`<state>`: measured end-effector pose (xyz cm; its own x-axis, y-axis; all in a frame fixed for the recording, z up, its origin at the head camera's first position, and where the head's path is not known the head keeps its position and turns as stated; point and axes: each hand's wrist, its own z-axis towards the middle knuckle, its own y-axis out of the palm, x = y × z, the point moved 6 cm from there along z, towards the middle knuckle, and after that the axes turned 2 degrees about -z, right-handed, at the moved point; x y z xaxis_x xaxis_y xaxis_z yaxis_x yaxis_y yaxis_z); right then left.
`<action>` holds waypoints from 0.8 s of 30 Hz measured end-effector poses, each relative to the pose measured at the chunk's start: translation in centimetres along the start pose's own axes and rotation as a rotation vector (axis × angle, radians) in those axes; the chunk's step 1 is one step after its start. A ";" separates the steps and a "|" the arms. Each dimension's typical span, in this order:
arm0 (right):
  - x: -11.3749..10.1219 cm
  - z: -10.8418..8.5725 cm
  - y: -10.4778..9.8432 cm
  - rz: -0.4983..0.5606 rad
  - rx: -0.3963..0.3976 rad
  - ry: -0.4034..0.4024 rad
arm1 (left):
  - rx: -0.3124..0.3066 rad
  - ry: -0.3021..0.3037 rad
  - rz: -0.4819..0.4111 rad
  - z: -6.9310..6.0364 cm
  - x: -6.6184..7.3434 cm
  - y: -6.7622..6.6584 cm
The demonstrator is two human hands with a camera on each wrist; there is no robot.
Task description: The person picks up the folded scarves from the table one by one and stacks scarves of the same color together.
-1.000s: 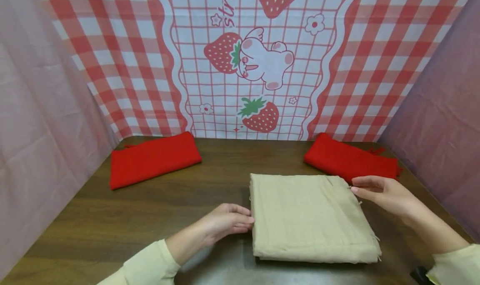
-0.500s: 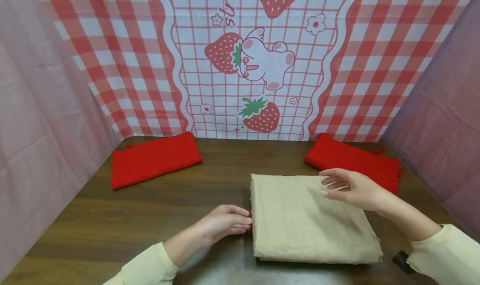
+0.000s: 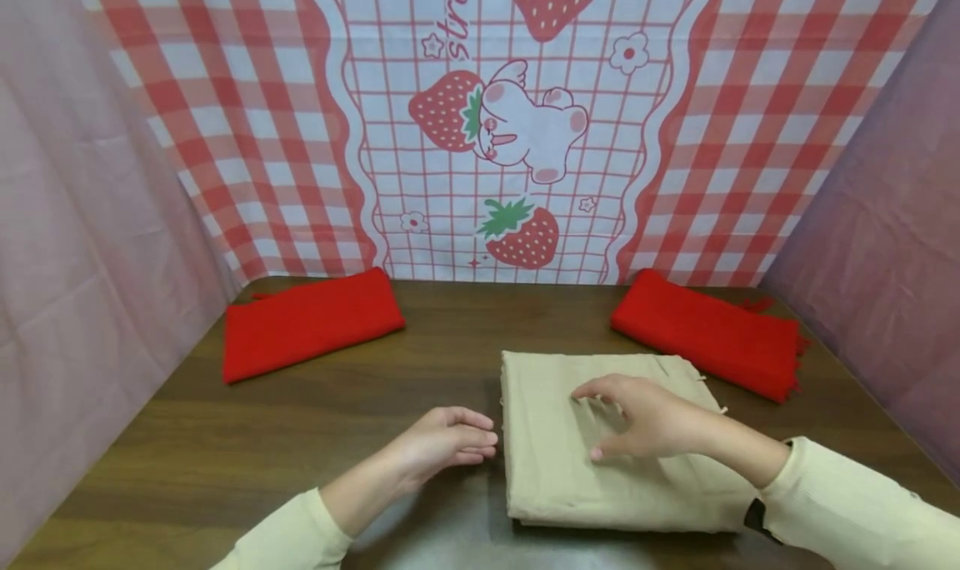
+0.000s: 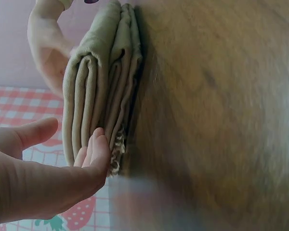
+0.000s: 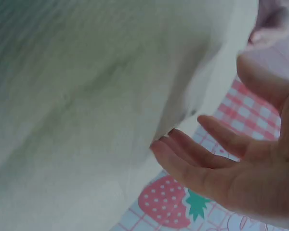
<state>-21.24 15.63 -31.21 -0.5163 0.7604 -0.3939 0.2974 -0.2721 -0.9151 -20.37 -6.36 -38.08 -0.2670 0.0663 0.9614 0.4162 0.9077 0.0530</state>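
Observation:
A thick folded beige cloth (image 3: 551,478) with a frayed fringe lies on the table, right of the middle. Just off its left side, my left hand (image 3: 438,445) has extended fingers and holds nothing. The left wrist view shows the stacked layers of the beige cloth (image 4: 86,91), with the left fingertips close by; whether they touch it I cannot tell. Over the cloth's top is my right hand (image 3: 645,420), thumb and fingers spread apart. In the right wrist view the right hand (image 5: 231,168) has its fingertips at or near the cloth's surface; contact is unclear.
A folded red cloth (image 3: 311,324) lies at the back left of the brown wooden table (image 3: 262,437). Another red one with tassels (image 3: 708,332) is at the back right. A strawberry-print checked curtain (image 3: 420,178) hangs behind, with pink drapes (image 3: 82,245) at the sides.
My right hand has moved left from the beige cloth's right edge to over its middle, its fingers spreading. My left hand has drawn slightly away from the left edge. The cloth stays put.

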 end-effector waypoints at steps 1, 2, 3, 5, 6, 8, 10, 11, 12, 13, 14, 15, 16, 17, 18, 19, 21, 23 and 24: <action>0.0 0.0 0.3 -0.012 -0.017 0.007 | 0.006 0.007 0.014 0.0 0.1 -0.1; -0.1 0.0 0.6 -0.015 -0.033 0.009 | 0.012 0.017 0.031 0.0 0.3 -0.3; -0.1 0.0 0.8 -0.015 -0.047 0.010 | 0.016 0.026 0.049 0.0 0.4 -0.5; -0.1 -0.1 1.2 -0.023 -0.054 0.009 | 0.019 0.044 0.101 0.0 0.8 -0.9; -0.1 -0.1 1.4 -0.033 -0.049 0.001 | 0.024 0.052 0.132 0.1 1.1 -1.1; -0.1 -0.1 1.6 -0.058 -0.029 -0.022 | 0.048 0.064 0.198 0.3 1.6 -1.9; 0.0 -0.3 1.7 -0.081 -0.006 -0.036 | 0.103 0.073 0.274 0.5 2.2 -2.9; 0.0 -0.4 1.8 -0.091 0.005 -0.046 | 0.140 0.084 0.318 0.6 2.6 -3.6; 0.0 -0.4 1.8 -0.100 0.013 -0.056 | 0.186 0.094 0.355 0.8 3.1 -4.3; 0.0 -0.5 1.9 -0.108 0.020 -0.063 | 0.232 0.105 0.387 0.9 3.5 -5.1; 0.0 -0.5 2.0 -0.112 0.022 -0.069 | 0.280 0.122 0.425 0.9 4.1 -5.9; -0.1 -0.5 2.0 -0.119 0.023 -0.075 | 0.323 0.136 0.456 1.0 4.6 -6.8; -0.1 -0.5 2.0 -0.123 0.021 -0.077 | 0.363 0.151 0.488 1.1 5.1 -7.7; -0.1 -0.5 2.1 -0.130 0.020 -0.080 | 0.396 0.166 0.520 1.2 5.6 -8.6; -0.1 -0.5 2.1 -0.136 0.017 -0.082 | 0.425 0.170 0.546 1.3 6.1 -9.5; 0.0 -0.5 2.1 -0.143 0.015 -0.083 | 0.449 0.172 0.576 1.3 6.5 -10.5; 0.0 -0.5 2.2 -0.152 0.017 -0.085 | 0.489 0.164 0.636 1.5 7.3 -12.4; 0.1 -0.5 2.2 -0.156 0.019 -0.088 | 0.523 0.147 0.691 1.6 7.8 -14.2; 0.2 -0.5 2.3 -0.156 0.022 -0.090 | 0.536 0.134 0.714 1.7 8.0 -15.1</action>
<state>-20.29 15.46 -33.34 -0.6253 0.7386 -0.2519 0.1911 -0.1680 -0.9671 -30.27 -18.85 -31.63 0.0168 0.6696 0.7425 -0.0255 0.7427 -0.6692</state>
